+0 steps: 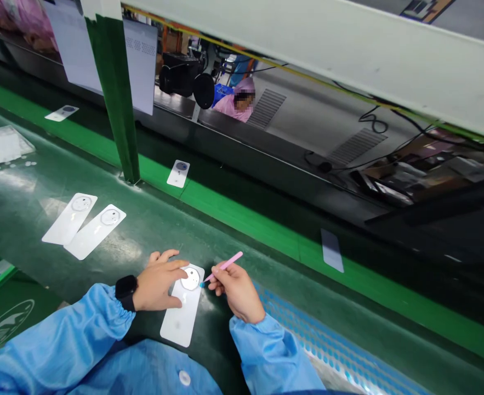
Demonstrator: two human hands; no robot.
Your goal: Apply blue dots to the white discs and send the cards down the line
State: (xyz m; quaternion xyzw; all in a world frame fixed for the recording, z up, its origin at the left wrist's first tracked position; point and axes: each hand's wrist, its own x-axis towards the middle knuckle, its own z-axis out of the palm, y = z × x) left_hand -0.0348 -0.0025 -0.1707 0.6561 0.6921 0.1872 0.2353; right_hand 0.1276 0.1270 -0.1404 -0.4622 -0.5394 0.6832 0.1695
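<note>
A white phone back cover (180, 325) with a round camera area lies flat on the green bench in front of me. My left hand (156, 284) rests over its left edge, fingers spread, with fingertips touching the cover near the round area. My right hand (237, 291) pinches pink tweezers (231, 260), their tip pointing down and left. At that tip, by the right edge of the cover, is a small blue piece (201, 285); whether it touches the cover I cannot tell.
Two similar covers (96, 233) overlap on the bench at left. Beyond, a green conveyor belt (225, 211) carries several covers. A clear sheet with rows of blue dots (319, 334) lies at right. A green post (116, 104) rises at the bench's far edge; a person in pink sits farther back.
</note>
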